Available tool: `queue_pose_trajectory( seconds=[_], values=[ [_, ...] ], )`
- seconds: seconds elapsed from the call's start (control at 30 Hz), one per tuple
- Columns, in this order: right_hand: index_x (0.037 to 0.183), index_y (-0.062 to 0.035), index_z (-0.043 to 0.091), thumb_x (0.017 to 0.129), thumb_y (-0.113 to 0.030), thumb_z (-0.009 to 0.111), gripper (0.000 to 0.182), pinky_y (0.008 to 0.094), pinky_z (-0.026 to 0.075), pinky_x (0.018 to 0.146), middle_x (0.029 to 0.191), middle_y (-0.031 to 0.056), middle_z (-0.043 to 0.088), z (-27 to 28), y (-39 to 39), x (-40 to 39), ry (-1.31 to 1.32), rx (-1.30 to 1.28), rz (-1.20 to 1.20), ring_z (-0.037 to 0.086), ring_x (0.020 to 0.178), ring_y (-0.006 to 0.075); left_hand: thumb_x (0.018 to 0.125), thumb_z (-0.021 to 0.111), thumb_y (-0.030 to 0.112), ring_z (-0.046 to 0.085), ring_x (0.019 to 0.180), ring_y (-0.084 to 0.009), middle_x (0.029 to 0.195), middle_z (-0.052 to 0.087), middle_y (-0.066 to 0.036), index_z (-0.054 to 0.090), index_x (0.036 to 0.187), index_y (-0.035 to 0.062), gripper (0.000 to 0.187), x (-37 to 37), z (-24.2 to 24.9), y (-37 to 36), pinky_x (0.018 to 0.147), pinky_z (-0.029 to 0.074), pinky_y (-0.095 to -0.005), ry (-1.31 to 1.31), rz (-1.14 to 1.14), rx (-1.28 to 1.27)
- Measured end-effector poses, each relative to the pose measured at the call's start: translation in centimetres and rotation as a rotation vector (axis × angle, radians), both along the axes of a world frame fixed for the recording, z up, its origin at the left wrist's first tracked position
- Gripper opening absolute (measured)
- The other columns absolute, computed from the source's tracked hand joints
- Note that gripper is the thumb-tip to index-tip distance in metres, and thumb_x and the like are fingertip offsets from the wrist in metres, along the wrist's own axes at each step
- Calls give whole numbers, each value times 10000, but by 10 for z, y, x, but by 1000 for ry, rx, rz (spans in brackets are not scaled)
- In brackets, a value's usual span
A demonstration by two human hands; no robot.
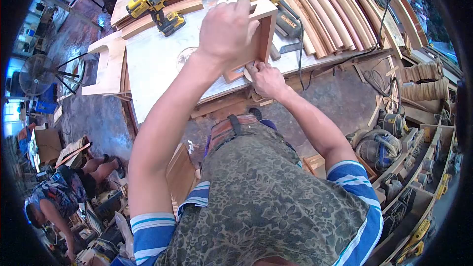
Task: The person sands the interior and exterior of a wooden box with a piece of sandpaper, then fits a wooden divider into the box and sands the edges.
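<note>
Seen from the head, looking down past a dark floral-patterned apron (276,192) and blue-and-white striped sleeves, two bare hands work at the near edge of a whitish, marked worktop (152,64). An open frame of light brown wood with raised sides (267,32) stands tilted up on this edge, right in front of the person.

The left hand (225,29) is at the upper left of the frame, back of the hand up, fingers curled in; it is slightly blurred, and its grip cannot be made out. The right hand (267,80) is lower, its bent fingers closed on the frame's bottom corner.

Left of the hands, a yellow-and-black cordless drill (156,6) lies over pale wooden boards (194,5). Just beyond the frame on the right is a yellow-and-black corded power tool with DeWalt lettering (276,0), and near it a small flat dark piece (290,48). Further right, long curved wooden strips (327,10) lie side by side. At the worktop's left edge, a pale wooden panel with a cut-out (112,69) juts out.

A black cable (345,59) runs along the right side. On the floor at lower right are more power tools (382,145). A standing fan (38,75) is at far left, and below it another person (59,192) bends down among tools and wood.
</note>
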State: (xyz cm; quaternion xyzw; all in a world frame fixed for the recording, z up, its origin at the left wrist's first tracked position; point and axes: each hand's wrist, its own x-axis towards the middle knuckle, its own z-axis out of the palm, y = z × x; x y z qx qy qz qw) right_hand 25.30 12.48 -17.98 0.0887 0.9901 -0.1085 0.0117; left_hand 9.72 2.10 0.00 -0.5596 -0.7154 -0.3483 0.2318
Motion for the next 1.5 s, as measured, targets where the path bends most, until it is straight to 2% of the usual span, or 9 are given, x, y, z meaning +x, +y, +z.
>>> queue_pose_trajectory(
  seconds=[0.07,0.27,0.7,0.8,0.97,1.1,1.3,1.37,1.5],
  values=[
    [1461,-62,533,869,-128,598,599,496,595,843,1175,249,653,1,-1,0,-2,13,-5,689,1074,406,907,747,289,744,821,-369,836,740,-164,651,978,33,283,13,5,3,731,594,-462,123,210,-400],
    [1460,-95,524,871,-136,608,596,505,599,794,1132,248,653,-12,-21,-2,73,164,39,687,1051,414,1006,626,312,751,828,-395,826,733,-206,641,994,1,312,14,22,16,709,601,-488,-22,198,-624],
    [1497,-88,506,854,-118,615,653,487,588,832,1185,245,632,-3,-4,11,47,24,32,685,1055,400,918,748,236,709,773,-311,861,718,-111,753,1048,69,212,18,-6,-7,679,568,-417,-123,-11,-36],
    [1496,-89,509,858,-123,613,647,489,587,834,1183,248,633,-5,-4,14,69,39,38,685,1053,405,825,836,218,702,895,-304,1000,714,-138,735,1153,76,371,16,0,-12,765,568,-402,-291,-116,-30],
    [1472,-84,520,865,-130,604,614,494,588,838,1182,251,638,5,-9,14,35,75,21,690,1040,414,727,908,298,592,1215,-363,1344,598,-217,664,1286,52,658,-7,22,-20,1032,496,-446,149,68,-147],
    [1475,-85,507,864,-136,610,622,494,597,821,1169,252,643,-9,-14,9,23,60,24,697,1032,409,846,790,378,674,1129,-430,1167,710,-263,655,1265,-9,586,6,52,-7,985,541,-497,-321,124,-926],
    [1464,-159,551,882,-180,619,586,464,618,738,1064,190,672,-4,-25,16,39,194,-4,705,929,374,860,738,333,719,1008,-437,1022,739,-268,694,1156,3,445,10,40,-13,914,576,-493,-284,139,-824],
    [1441,-78,563,923,-194,590,532,494,587,860,1244,205,639,31,-8,13,-231,115,-73,658,1130,385,855,733,316,723,994,-438,1018,741,-262,699,1144,3,428,14,42,-14,902,580,-498,-286,132,-815],
    [1454,-114,564,923,-218,603,543,513,580,836,1253,230,635,10,-32,8,-217,229,-73,665,1105,392,836,723,260,734,996,-410,1025,746,-240,677,1222,36,449,20,44,-15,892,593,-494,-312,118,-801]
  ],
)
